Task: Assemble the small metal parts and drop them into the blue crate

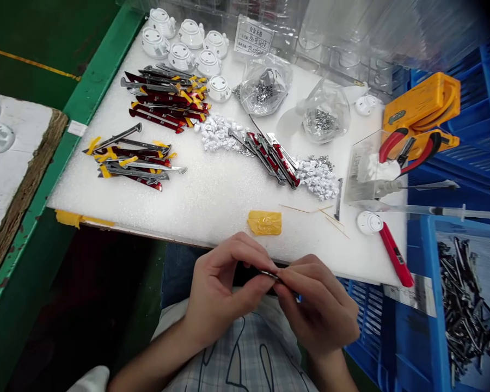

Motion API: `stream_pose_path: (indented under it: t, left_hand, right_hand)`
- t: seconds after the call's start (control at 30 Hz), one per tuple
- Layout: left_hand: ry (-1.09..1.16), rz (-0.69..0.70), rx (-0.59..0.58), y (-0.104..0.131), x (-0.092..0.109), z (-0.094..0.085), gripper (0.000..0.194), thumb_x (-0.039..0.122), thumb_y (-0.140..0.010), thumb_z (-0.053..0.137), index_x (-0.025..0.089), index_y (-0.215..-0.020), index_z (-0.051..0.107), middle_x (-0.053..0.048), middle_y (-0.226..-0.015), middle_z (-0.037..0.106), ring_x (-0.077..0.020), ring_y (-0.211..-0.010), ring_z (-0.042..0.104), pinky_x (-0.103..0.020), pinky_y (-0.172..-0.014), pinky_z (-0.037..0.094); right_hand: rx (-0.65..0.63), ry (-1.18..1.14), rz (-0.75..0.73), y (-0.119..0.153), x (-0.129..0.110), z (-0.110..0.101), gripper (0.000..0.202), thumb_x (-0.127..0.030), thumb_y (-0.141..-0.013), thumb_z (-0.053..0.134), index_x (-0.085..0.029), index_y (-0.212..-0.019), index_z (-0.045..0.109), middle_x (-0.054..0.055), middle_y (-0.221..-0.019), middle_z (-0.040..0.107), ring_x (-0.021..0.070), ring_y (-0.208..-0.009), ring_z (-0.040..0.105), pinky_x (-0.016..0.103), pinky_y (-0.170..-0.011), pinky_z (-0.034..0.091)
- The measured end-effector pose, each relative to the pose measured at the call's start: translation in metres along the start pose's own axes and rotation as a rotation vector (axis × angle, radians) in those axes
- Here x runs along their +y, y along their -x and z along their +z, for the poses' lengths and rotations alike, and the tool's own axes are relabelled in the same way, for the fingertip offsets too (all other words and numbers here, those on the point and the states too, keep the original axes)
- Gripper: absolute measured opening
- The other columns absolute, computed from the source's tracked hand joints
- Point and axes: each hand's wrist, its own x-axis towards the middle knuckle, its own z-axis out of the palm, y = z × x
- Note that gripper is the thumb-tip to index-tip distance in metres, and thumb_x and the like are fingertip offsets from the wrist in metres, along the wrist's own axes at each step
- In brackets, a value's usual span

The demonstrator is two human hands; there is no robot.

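My left hand (228,288) and my right hand (320,299) meet at the table's front edge. Both pinch a small dark metal strip (271,275) between thumb and fingertips; most of it is hidden by the fingers. Just beyond them a yellow taped block (265,223) lies on the white foam tabletop (212,196). Further back is a pile of red and silver strips (271,158), with small white pieces (318,177) on its right and more white pieces (218,132) on its left.
Strips with yellow tape (134,163) lie at the left, below a bigger pile (167,98). White round parts (181,56) and plastic bags (265,84) stand behind. At the right are pliers (427,152), a red-handled tool (395,253) and a blue crate (427,305) of strips.
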Motion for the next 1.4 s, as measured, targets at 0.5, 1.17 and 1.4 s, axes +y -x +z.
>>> stream_pose_path:
  t: [0.5, 1.17, 1.4]
  left_hand:
    - [-0.09, -0.002, 0.028, 0.0, 0.003, -0.005, 0.021, 0.002, -0.084, 0.073, 0.023, -0.079, 0.074, 0.002, -0.074, 0.068, -0.0112, -0.067, 0.062, -0.019, -0.061, 0.051]
    - [0.009, -0.268, 0.062, -0.005, -0.011, -0.017, 0.008, 0.013, -0.089, 0.073, 0.018, -0.083, 0.07, 0.001, -0.077, 0.073, -0.0078, -0.049, 0.062, -0.018, -0.049, 0.05]
    - [-0.035, -0.313, 0.055, -0.005, -0.012, -0.017, 0.009, 0.022, -0.092, 0.076, 0.019, -0.085, 0.07, -0.001, -0.08, 0.076, -0.0086, -0.051, 0.06, -0.02, -0.051, 0.051]
  right_hand:
    - [-0.054, 0.065, 0.017, 0.001, 0.007, -0.005, 0.012, -0.015, -0.106, 0.064, -0.017, -0.112, 0.073, 0.002, -0.085, 0.071, 0.014, -0.072, 0.065, 0.028, -0.059, 0.056]
    - [-0.012, 0.353, 0.138, -0.032, 0.052, -0.018, 0.013, -0.012, -0.101, 0.065, -0.024, -0.102, 0.068, 0.0, -0.088, 0.07, 0.0177, -0.08, 0.065, 0.032, -0.072, 0.051]
    - [-0.108, 0.343, 0.024, -0.029, 0.052, -0.005, 0.017, -0.009, -0.099, 0.068, -0.024, -0.105, 0.072, 0.0, -0.084, 0.06, 0.0166, -0.074, 0.06, 0.031, -0.065, 0.049]
